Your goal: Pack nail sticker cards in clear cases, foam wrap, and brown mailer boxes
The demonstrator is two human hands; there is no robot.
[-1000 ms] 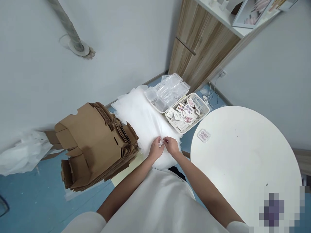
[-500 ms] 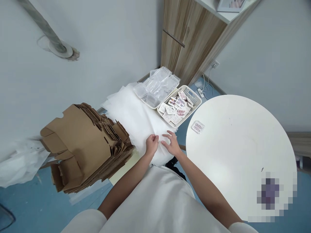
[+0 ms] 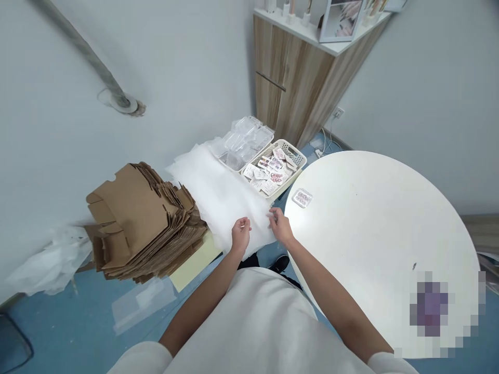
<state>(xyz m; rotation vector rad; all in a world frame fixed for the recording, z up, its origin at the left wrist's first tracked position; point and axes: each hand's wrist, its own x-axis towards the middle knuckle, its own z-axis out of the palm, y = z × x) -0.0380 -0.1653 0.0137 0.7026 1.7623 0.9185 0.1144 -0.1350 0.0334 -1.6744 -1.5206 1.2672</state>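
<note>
A stack of thin white sheets (image 3: 222,192), which look like packing foam, lies in front of me with ragged, overlapping edges. Over its near part is my left hand (image 3: 240,236), fingers curled into a pinch; whatever lies between the fingertips does not show. My right hand (image 3: 281,227) is at the stack's right edge, fingers bent, with a gap between thumb and forefinger. Beyond the sheets stand a basket (image 3: 286,183) of cards bearing small coloured pieces and a tray of clear plastic boxes (image 3: 247,140).
Flattened brown cardboard boxes (image 3: 136,208) are piled at left, near a crumpled white plastic bag (image 3: 50,265). To the right is a round white table (image 3: 374,223) holding a small clear case (image 3: 302,198). A wood-grain cabinet (image 3: 292,78) stands at the back, beside cables (image 3: 325,143).
The view has shifted. My right hand has moved to the right edge of the white sheets, its fingers more bent than before, and the hands are farther apart. My left hand stays pinched.
</note>
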